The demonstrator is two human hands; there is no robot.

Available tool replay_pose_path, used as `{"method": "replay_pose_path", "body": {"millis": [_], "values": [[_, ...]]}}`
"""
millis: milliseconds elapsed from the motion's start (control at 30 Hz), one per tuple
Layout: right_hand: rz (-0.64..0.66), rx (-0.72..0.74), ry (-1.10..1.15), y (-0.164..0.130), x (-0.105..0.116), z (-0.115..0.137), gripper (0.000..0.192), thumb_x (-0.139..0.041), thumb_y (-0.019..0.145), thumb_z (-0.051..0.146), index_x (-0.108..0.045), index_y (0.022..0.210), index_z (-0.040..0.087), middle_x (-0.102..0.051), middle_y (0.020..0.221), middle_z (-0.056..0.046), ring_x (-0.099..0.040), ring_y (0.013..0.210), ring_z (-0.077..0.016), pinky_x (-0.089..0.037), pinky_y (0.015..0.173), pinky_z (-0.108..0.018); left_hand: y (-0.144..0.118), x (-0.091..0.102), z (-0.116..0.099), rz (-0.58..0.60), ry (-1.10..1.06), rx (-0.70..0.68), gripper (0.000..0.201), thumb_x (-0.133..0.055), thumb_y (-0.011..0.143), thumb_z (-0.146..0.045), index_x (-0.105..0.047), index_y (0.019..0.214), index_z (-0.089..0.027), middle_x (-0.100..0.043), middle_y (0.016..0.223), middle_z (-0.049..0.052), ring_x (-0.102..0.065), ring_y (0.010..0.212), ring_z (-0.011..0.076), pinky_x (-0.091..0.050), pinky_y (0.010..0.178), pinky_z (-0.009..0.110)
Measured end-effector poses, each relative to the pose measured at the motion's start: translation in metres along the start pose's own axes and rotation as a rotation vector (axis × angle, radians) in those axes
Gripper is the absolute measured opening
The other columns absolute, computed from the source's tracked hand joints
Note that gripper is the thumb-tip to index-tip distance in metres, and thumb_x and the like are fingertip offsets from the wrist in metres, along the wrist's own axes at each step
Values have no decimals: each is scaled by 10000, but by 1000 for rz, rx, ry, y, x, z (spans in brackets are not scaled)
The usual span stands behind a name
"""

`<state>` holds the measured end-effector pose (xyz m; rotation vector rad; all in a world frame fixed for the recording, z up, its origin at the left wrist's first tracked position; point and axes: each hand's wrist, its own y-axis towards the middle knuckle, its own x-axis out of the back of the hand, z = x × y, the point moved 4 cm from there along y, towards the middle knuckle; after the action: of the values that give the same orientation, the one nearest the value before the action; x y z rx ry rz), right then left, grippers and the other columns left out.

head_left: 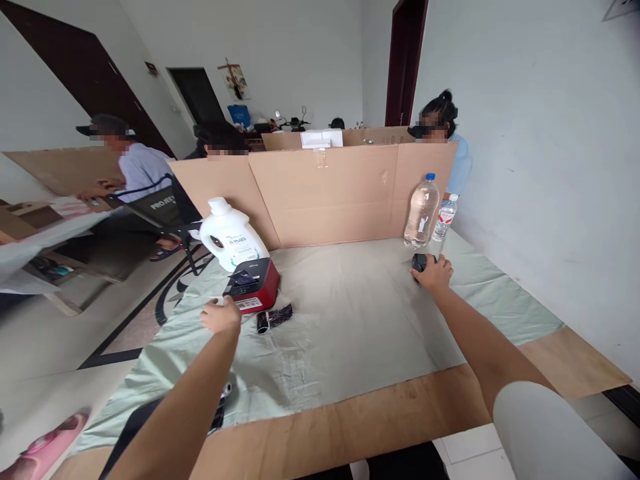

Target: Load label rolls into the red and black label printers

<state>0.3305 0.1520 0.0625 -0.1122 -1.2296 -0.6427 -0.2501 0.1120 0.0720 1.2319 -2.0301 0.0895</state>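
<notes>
A pale green cloth (350,320) covers the table. On it a white detergent jug (229,235) stands behind a red label printer (253,285). The left hand (221,315) hovers just beside the printer, fingers curled loosely. The right hand (434,272) cups a small black object (419,262) near two water bottles (423,210).

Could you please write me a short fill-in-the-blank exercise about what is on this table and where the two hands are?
1. The right hand rests on a small ____ object near the two water bottles.
2. The left hand is beside the ____ box-shaped device.
3. Behind that device stands a white ____.
4. The pale green cloth is backed by a ____ screen.

Missing words: black; red; jug; cardboard
</notes>
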Motion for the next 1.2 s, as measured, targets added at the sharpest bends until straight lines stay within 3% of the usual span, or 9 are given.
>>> {"method": "replay_pose_path", "body": {"millis": [100, 233, 367, 467, 567, 733, 867, 1000, 1200], "values": [[200, -216, -28, 9, -19, -14, 977, -658, 627, 677, -325, 1422, 216, -345, 1398, -225, -375, 1259, -416, -309, 990, -503, -53, 3, -4, 1, -93, -103, 321, -523, 791, -287, -524, 1077, -140, -553, 1100, 141, -491, 1136, 314, -411, 954, 492], [225, -218, -59, 4, -34, -19, 992, -629, 687, 623, -209, 1469, 180, -415, 1314, -242, -439, 1218, -381, -351, 960, -456, -164, -14, -25, 569, -270, -618, 281, -451, 842, -266, -577, 1081, -189, -607, 1127, 92, -546, 1117, 240, -425, 994, 409], [151, -221, -31, -7, -27, -19, 920, -601, 723, 569, -237, 1458, 151, -410, 1297, -254, -434, 1217, -394, -358, 957, -455, -266, -18, -33, 979, -58, -1071, 474, -439, 906, -321, -442, 1374, -244, -419, 1464, 64, -272, 1402, 258, -221, 1143, 475], [155, -187, 68, -24, -17, -11, 915, -575, 729, 608, -237, 1461, 173, -425, 1277, -236, -450, 1202, -390, -363, 958, -449, -299, -14, -28, 1124, 82, -1268, 576, -392, 934, -480, -279, 1470, -301, -201, 1570, 35, -103, 1453, 283, -67, 1155, 549], [175, -22, 127, -55, -6, 7, 898, -576, 735, 616, -254, 1457, 192, -475, 1208, -198, -484, 1163, -360, -372, 953, -432, -303, -7, -20, 1176, 108, -1350, 602, -314, 947, -540, -207, 1492, -307, -144, 1580, 30, -63, 1459, 268, -21, 1154, 547], [193, 230, 150, -133, -3, 44, 825, -603, 752, 547, -324, 1429, 168, -520, 1082, -161, -535, 1046, -314, -384, 930, -418, -297, -2, -17, 1231, -12, -1260, 542, -403, 936, -473, -341, 1444, -294, -267, 1548, 32, -142, 1450, 257, -51, 1162, 531], [187, 305, 152, -186, -8, 68, 791, -609, 755, 526, -353, 1415, 172, -499, 1093, -166, -506, 1060, -326, -388, 908, -426, -280, -18, -23, 1128, -231, -835, 429, -423, 921, -328, -509, 1327, -219, -538, 1363, 81, -431, 1312, 215, -269, 1135, 434], [156, 326, 189, -219, -12, 86, 782, -611, 752, 534, -371, 1403, 172, -488, 1068, -157, -495, 1030, -326, -391, 889, -444, -265, -38, -35, 1053, -434, -506, 474, -410, 918, -355, -483, 1347, -168, -483, 1413, 112, -434, 1314, 231, -325, 1113, 421], [26, 270, 351, -242, -23, 90, 800, -562, 745, 643, -432, 1360, 148, -470, 1040, -185, -466, 1009, -368, -379, 877, -550, -268, -50, -48, 987, -443, -423, 482, -336, 944, -345, -490, 1344, -125, -470, 1425, 119, -413, 1331, 208, -265, 1152, 384]]}}
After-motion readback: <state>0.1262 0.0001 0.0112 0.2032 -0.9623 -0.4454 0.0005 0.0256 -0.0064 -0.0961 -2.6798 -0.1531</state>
